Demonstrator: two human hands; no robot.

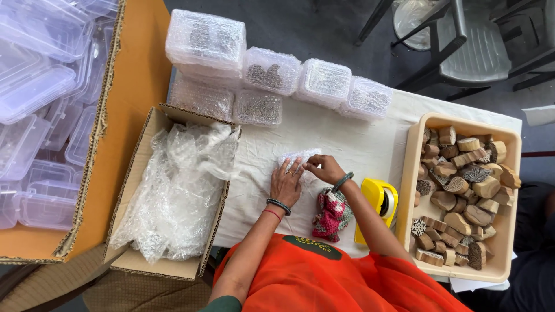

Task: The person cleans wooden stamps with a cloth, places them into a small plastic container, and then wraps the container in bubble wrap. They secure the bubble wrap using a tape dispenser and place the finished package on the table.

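Slippage is the main risk here: the small bubble-wrapped bundle (pixel 298 160) lies on the white cloth of the bench (pixel 347 144), just left of the yellow tape dispenser (pixel 378 202), and the wrap looks loose enough to spring open if either hand lifts. The left hand (pixel 285 184) lies flat on the bundle with its fingers (pixel 291 169) spread, pressing and gripping nothing. The right hand (pixel 324 168) pinches the bundle's right edge with bent fingers; whether it holds wrap or tape, I cannot tell. A block with sharp carved edges might also poke through thin film, judging by the shapes in the tray.

Right of the dispenser, a beige plastic tray (pixel 411 173) holds a heap of carved wooden blocks (pixel 459 196), piled close to the rim, so a nudge could tip some out. Left of the dispenser, an open cardboard box (pixel 141 144) is stuffed with loose bubble wrap (pixel 176 190). Beyond the dispenser, at the bench's far edge, finished wrapped packets (pixel 272 72) sit in a row, some stacked. Far left, a bigger carton (pixel 136 63) carries clear plastic lidded boxes (pixel 34 92). A knitted pouch (pixel 332 215) lies just beside the dispenser.
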